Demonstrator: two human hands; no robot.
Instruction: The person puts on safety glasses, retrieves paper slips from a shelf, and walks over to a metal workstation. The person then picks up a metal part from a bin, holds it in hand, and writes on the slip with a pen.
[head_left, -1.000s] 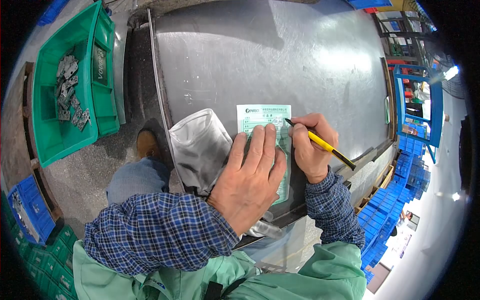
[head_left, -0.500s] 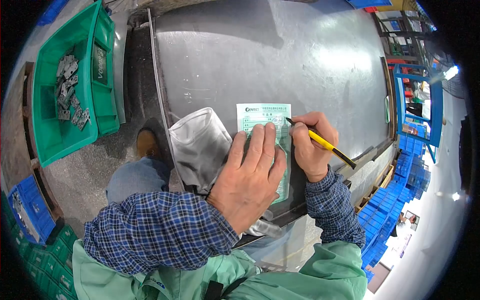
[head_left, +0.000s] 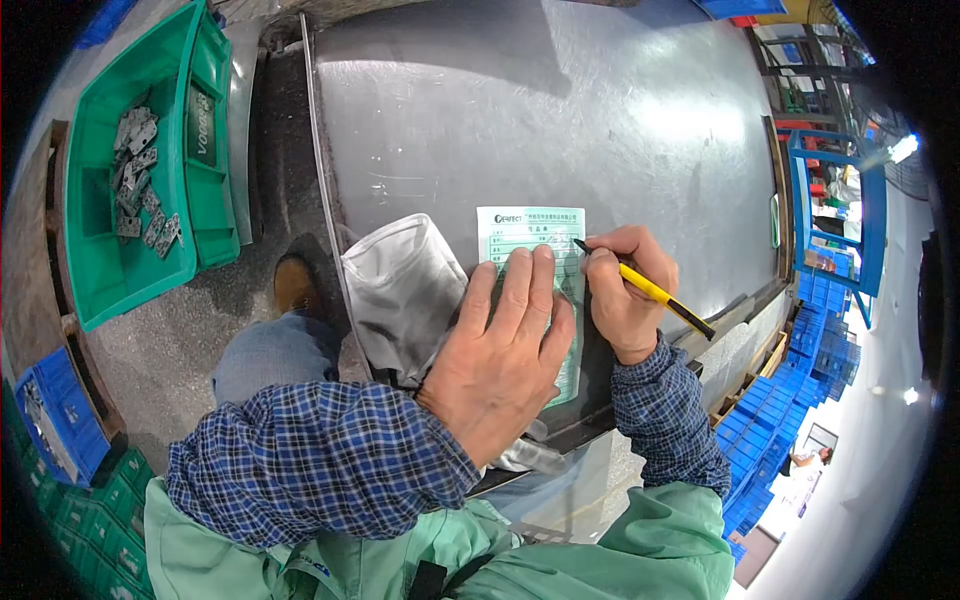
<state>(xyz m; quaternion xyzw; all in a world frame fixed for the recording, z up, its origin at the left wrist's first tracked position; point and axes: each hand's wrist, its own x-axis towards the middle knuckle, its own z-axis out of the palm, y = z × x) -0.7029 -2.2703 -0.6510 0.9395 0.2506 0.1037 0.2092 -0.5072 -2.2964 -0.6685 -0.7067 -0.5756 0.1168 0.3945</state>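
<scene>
A pale green printed form (head_left: 508,226) lies on the grey metal table (head_left: 450,130). My left hand (head_left: 500,350) rests flat across the form, fingers stretched out, covering much of its middle. At the form's right edge my right hand (head_left: 626,290) grips a yellow and black pen (head_left: 650,287), its dark tip on the upper right part of the sheet, beside some faint handwriting. A grey-white cloth glove (head_left: 405,290) lies just left of my left hand. More light cloth (head_left: 530,457) shows below my left wrist.
At the left a green bin (head_left: 85,220) holds several metal parts. Below it is a blue crate (head_left: 62,415) with contents. Blue crates (head_left: 765,410) are stacked at the right, near a blue frame (head_left: 873,220). A distant person (head_left: 803,465) is at the lower right.
The form, glove and table edge appear shifted very slightly right in view. The distant person's posture has changed. Both hands keep nearly the same pose.
</scene>
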